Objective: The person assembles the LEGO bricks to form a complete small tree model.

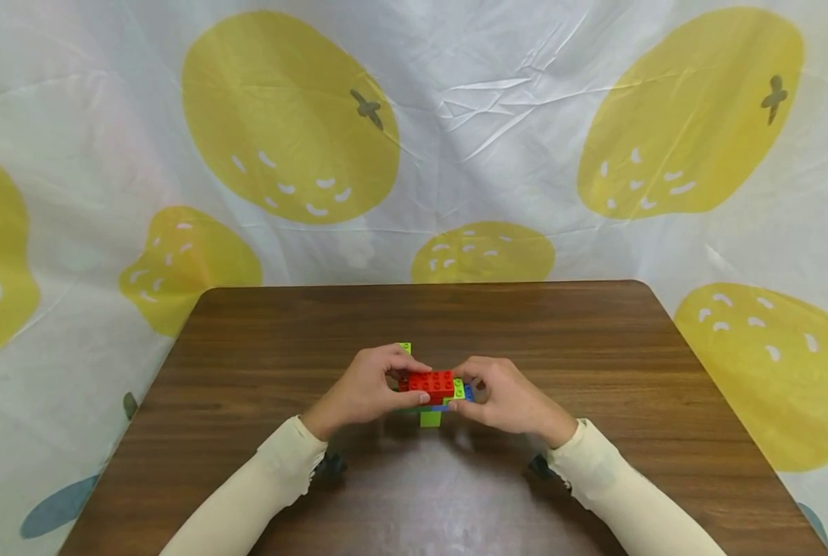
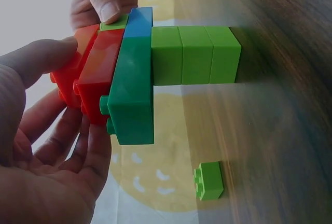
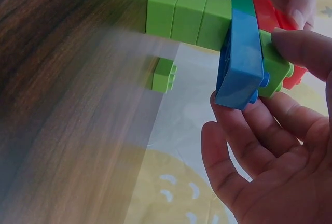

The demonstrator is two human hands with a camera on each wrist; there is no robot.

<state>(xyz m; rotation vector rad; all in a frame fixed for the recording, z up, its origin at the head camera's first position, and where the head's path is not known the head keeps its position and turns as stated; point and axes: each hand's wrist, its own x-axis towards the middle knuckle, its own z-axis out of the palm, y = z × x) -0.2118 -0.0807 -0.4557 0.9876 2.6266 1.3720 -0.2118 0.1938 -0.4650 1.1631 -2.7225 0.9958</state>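
A toy-brick build stands on the table, on a column of several stacked lime bricks [image 2: 196, 55]. Across the column's top lie a green brick [image 2: 132, 92] and a blue brick [image 3: 241, 53]. Above them sit a red brick [image 2: 102, 68] and a lime brick [image 3: 275, 60], topped by another red brick [image 1: 431, 382]. My left hand [image 1: 375, 386] pinches the top red brick between thumb and fingers. From the other side, my right hand [image 1: 504, 394] pinches the upper lime brick, thumb on its near face; its fingertips are partly hidden behind the bricks.
Behind the build, a loose lime brick [image 2: 210, 181] lies on the brown wooden table [image 1: 282, 324]. A white cloth [image 1: 483, 177] with yellow fruit prints hangs beyond the table's far edge.
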